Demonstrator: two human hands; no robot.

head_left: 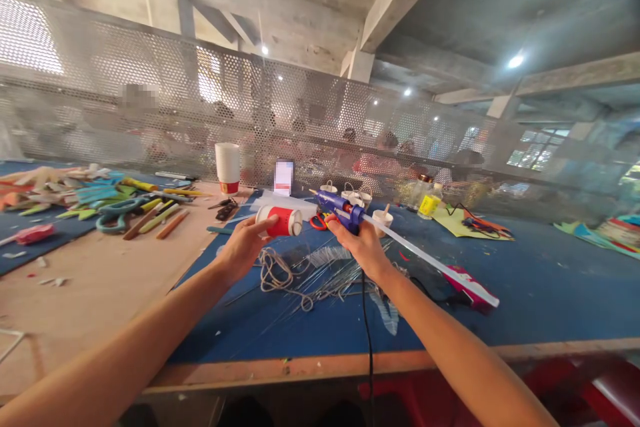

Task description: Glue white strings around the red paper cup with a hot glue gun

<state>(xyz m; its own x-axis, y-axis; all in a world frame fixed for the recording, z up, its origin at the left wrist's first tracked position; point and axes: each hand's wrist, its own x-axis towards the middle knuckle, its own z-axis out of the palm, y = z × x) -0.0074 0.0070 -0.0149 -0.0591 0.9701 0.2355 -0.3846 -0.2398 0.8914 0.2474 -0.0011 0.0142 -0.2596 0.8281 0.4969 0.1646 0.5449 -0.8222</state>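
Note:
My left hand (246,243) is closed around a red and white paper cup (285,221), which lies on its side in the air above the blue mat (220,327). In my right hand (364,247) is a blue hot glue gun (340,208), its nozzle pointing up and left, above and beyond the cup and apart from it. A long white glue stick (420,253) sticks out of the gun's back, and a black cord hangs from its handle. Coiled string (275,270) and thin wires (325,280) lie below my hands. Red-handled scissors (319,221) show partly behind the cup.
Stacked paper cups (227,163), a phone (284,177) and small handled cups (353,197) stand along the back by a perforated metal screen (280,107). Scissors (120,213) and pens lie left. A yellow-labelled bottle (430,202) and a pink tool (470,288) are on the right.

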